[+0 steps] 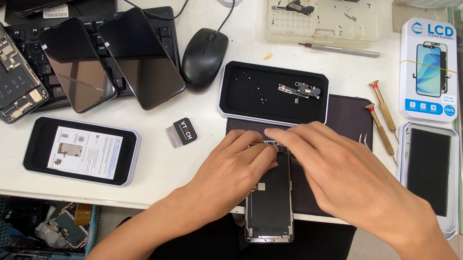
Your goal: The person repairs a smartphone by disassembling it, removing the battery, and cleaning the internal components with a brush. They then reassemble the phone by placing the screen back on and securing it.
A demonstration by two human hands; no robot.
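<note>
Phone screen panel (pixel 269 211) lies face down on the dark work mat (pixel 353 120) at the near edge of the white table (pixel 177 171). Long axis runs away from the person, top end far, bottom end overhanging toward the lap. Both hands meet at the far, top end. Left hand (pixel 235 170) rests on the panel's upper left corner, fingers curled down on it, pinning it. Right hand (pixel 337 169) comes across from the right, fingertips (pixel 279 135) pressed together at the top edge on something small; cannot tell what, too small to see. Right hand's fingertips sit nearest that edge. Black parts tray (pixel 237 88) with small screws and a bracket lies just beyond the hands. Two red-handled screwdrivers (pixel 384 118) lie to the right, untouched.
</note>
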